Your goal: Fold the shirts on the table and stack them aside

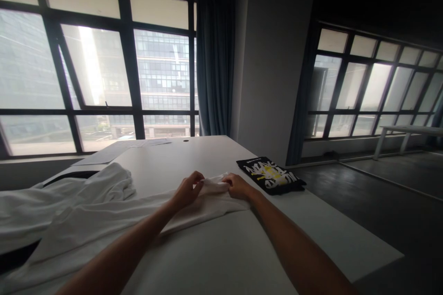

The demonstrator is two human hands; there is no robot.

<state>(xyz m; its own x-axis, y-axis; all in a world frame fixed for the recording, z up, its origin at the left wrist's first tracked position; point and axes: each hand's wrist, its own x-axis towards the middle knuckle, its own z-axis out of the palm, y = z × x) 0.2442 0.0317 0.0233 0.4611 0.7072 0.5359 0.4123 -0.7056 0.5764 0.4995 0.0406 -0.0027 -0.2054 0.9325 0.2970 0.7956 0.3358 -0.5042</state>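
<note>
Both hands are closed on one edge of a white garment (114, 214) at mid-frame: the left hand (187, 190) and right hand (238, 186) pinch it, near together. The garment is spread over the white table (242, 258); a folded black printed shirt (270, 174) lies right of centre.

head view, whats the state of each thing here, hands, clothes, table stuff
left hand: closed, pinching the white garment's edge
right hand: closed, gripping the same edge
white garment: spread out on the table, crumpled at the left, one end bunched between the hands
black printed garment: folded flat, lying near the table's right edge, untouched
papers: lying flat at the far end
table: white, bears all of these
curtain: drawn aside
</note>
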